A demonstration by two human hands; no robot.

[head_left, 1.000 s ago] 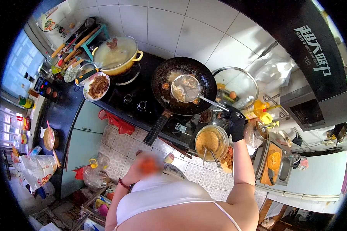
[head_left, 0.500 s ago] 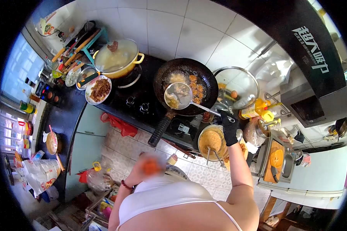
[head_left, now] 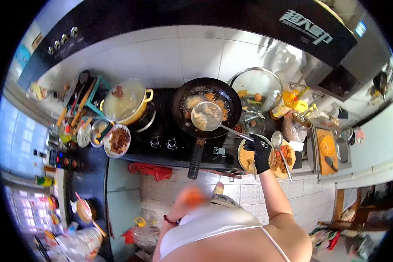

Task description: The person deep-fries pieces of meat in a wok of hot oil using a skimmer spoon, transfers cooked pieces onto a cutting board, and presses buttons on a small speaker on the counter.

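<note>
My right hand (head_left: pixel 261 153), in a black glove, is closed on the handle of a wire skimmer (head_left: pixel 207 116). The skimmer's round basket is over the black wok (head_left: pixel 181 101), with pale pieces of food showing in it. Browned pieces (head_left: pixel 222 109) lie in the wok behind it. Below my right hand is a pot of orange-tan batter (head_left: pixel 247 158), partly hidden by the glove. My left hand (head_left: pixel 191 198) is in front of my body, smeared by blur with an orange-red patch over it; its fingers cannot be made out.
A yellow lidded pot (head_left: pixel 125 102) stands on the left burner, beside a plate of browned food (head_left: pixel 119 140). A glass lid (head_left: pixel 258 89) leans behind the wok. To the right are a plate of fried pieces (head_left: pixel 280 162) with a ladle (head_left: pixel 277 139), and oil bottles (head_left: pixel 288 101). The range hood (head_left: pixel 183 15) hangs above.
The head view has shifted, showing more of the hood. The skimmer basket has moved rightward within the wok, still held by my right hand. The plate with the ladle shows more fully.
</note>
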